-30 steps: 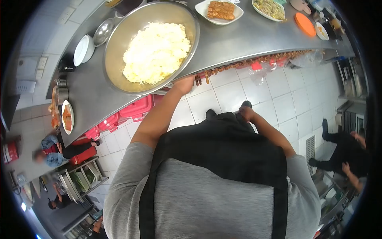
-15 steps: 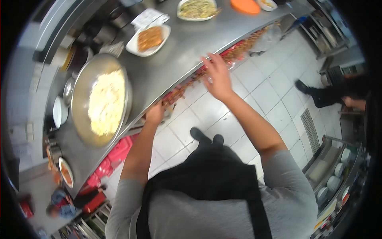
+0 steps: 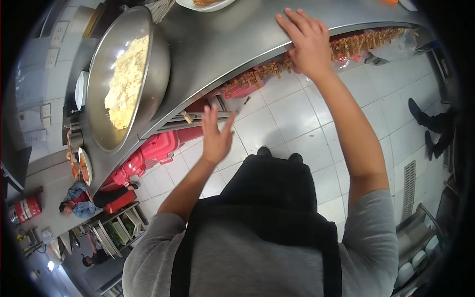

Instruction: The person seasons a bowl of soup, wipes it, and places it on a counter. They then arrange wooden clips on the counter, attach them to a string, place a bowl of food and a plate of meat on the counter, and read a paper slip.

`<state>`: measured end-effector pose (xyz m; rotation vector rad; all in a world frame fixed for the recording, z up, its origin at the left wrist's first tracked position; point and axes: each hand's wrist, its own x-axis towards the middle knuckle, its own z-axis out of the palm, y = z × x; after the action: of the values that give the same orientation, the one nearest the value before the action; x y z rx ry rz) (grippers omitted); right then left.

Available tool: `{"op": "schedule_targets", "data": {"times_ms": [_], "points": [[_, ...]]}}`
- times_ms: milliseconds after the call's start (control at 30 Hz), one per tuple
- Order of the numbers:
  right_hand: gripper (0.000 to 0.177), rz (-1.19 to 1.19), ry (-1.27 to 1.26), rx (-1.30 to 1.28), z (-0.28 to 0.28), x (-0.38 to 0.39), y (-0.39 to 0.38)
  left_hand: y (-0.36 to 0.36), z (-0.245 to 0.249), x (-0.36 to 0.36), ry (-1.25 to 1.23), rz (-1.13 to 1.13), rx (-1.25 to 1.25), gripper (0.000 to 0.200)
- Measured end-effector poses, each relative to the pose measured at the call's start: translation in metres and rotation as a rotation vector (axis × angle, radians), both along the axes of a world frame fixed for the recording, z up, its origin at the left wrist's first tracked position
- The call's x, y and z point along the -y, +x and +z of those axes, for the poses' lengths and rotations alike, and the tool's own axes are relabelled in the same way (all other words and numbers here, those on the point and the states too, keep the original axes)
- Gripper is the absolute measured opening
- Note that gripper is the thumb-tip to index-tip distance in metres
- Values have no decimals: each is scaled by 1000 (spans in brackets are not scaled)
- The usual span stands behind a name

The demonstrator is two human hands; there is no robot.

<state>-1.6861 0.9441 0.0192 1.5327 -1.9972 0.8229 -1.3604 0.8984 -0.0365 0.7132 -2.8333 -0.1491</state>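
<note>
My right hand (image 3: 311,47) lies over the front edge of the steel counter (image 3: 222,39), its fingers stretched across the top and holding nothing. Below that edge, with fingers spread, my left hand (image 3: 216,141) hangs in the air, empty. Between the two hands runs a row of small wooden clips (image 3: 260,74), like clothespins, fixed along the underside of the counter edge. To the left on the counter stands a large steel bowl (image 3: 159,74), holding a pale yellow crumbly mass (image 3: 126,84).
Pink plastic containers (image 3: 163,146) stand under the counter. A white dish (image 3: 213,7) with food sits at the far edge of view, and an oval dish (image 3: 85,166) lies beyond the bowl. Another person's legs (image 3: 435,128) are on the right; more people are lower left.
My left hand has come away from the clips below the counter edge and opened. My right hand has moved up onto the counter top. The view has shifted, with the bowl now higher.
</note>
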Motion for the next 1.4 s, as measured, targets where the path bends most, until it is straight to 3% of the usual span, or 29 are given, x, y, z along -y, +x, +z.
{"op": "schedule_targets", "data": {"times_ms": [100,200,333,433,467,533,567,733,933,1133,1267,1367,1400], "points": [[54,39,-148,-20,-8,-1,-5,19,-60,-8,37,-263,274,66],[47,97,-331,-100,-24,1,-13,16,-148,17,197,-248,661,59],[44,149,-561,-277,-71,16,-38,15,-318,78,238,-69,1010,71],[44,125,-630,-336,-98,24,-39,-8,-434,113,467,237,891,75],[44,118,-659,-361,-105,29,-39,1,-498,135,450,176,810,83],[44,114,-666,-456,-113,44,-44,-24,-526,144,596,218,801,85],[44,116,-652,-524,-114,54,-47,-21,-568,160,604,163,778,83],[43,180,-552,-746,-148,93,-52,-28,-710,219,402,25,1015,72],[43,202,-469,-771,-152,145,-56,-52,-727,219,446,97,994,62],[42,178,-386,-739,-186,107,-56,-47,-753,241,562,-18,894,62],[41,167,-354,-728,-200,99,-60,-55,-773,239,495,-201,1051,66],[41,170,-342,-731,-198,100,-60,-66,-753,235,462,-293,1247,66],[41,172,-338,-734,-196,104,-59,-67,-748,229,431,-219,1251,68]]}}
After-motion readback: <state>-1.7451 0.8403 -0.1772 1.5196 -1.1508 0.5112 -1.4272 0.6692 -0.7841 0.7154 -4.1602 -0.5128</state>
